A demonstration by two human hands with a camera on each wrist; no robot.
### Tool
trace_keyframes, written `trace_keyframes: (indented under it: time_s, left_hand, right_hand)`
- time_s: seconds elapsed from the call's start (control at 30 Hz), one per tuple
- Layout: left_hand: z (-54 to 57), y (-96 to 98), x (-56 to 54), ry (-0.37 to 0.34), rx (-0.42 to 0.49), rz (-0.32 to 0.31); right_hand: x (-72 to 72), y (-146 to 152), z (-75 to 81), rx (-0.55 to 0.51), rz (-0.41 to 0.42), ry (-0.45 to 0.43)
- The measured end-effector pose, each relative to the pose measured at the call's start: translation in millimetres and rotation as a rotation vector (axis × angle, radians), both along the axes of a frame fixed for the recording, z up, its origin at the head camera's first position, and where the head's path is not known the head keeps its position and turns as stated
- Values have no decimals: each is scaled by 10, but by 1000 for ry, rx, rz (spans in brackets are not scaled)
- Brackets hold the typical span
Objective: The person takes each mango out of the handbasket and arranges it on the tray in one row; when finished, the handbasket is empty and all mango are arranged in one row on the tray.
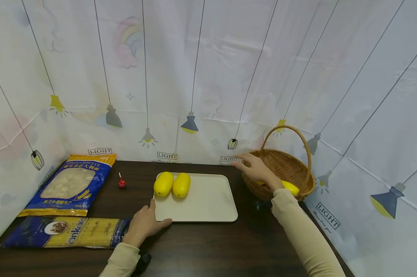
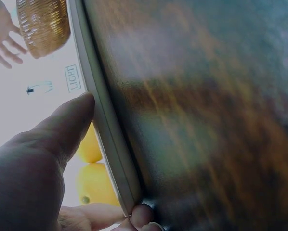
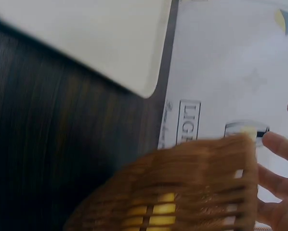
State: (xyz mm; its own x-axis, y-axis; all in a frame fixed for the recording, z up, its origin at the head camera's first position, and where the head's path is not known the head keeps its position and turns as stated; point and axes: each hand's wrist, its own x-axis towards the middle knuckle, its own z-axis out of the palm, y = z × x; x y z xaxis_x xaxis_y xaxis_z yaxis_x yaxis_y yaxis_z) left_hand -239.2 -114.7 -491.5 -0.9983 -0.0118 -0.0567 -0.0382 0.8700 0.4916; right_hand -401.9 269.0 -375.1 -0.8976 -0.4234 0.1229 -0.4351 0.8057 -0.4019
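Note:
My left hand [image 1: 143, 225] holds a white rectangular tray [image 1: 208, 200] by its near left corner. In the left wrist view the thumb lies along the tray's rim [image 2: 109, 137] and the other fingers bend at the corner. Two smooth yellow oval fruits [image 1: 181, 185] lie side by side at the tray's far left. Over the left part of a brown wicker basket [image 1: 302, 169], my right hand [image 1: 258, 169] reaches with its fingers spread and nothing in them. Inside the basket is more yellow fruit [image 1: 290, 187], partly hidden by the right wrist; some shows through the weave in the right wrist view.
A blue and yellow pasta bag [image 1: 67, 184] lies at the back left, with a long spaghetti packet [image 1: 80, 232] in front of it. A red lollipop [image 1: 122, 182] sits between the bag and the tray. The basket's tall arched handle [image 1: 308, 154] stands up near the printed curtain [image 1: 208, 77].

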Motion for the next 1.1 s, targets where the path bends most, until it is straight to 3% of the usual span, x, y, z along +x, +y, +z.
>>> trace_keyframes:
  time_s: [0.27, 0.8, 1.1]
  left_hand:
    - [-1, -5, 3, 3, 1, 3]
    - [-14, -1, -25, -9, -4, 6]
    - [-26, 0, -33, -19, -2, 13]
  right_hand:
    - [-95, 245, 1, 45, -78, -76]
    - [-363, 553, 161, 158, -90, -61]
    - [-447, 671, 248, 198, -111, -102]
